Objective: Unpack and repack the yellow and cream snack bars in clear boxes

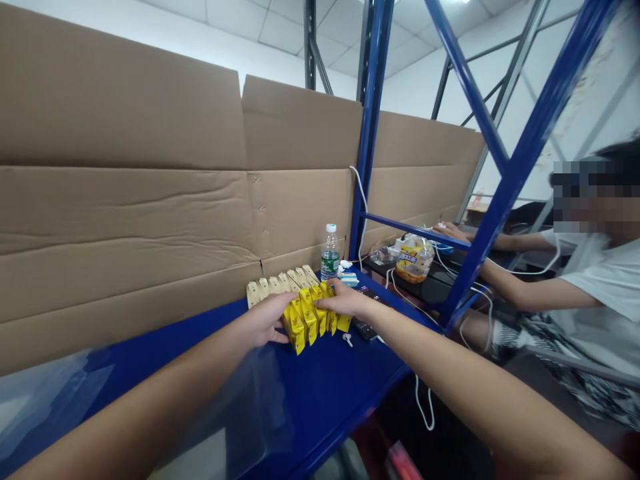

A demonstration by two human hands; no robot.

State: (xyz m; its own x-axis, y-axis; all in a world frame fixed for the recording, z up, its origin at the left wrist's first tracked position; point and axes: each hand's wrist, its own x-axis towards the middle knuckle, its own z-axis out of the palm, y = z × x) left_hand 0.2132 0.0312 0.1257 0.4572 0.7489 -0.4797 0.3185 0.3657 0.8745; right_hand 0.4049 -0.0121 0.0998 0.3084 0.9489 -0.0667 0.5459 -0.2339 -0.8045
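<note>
A row of several yellow packets stands on the blue table, squeezed between my two hands. At the row's left end, my left hand presses with its fingers against the packets. My right hand grips the row from the right, its fingers over the packets' upper edges. Behind them stands another row of several cream-coloured packets, partly hidden by my left hand and the yellow row.
A water bottle stands behind the packets. An earbud and a dark phone lie to the right. Clear plastic lies at the front left. Cardboard lines the back. Beyond the blue frame sits a person.
</note>
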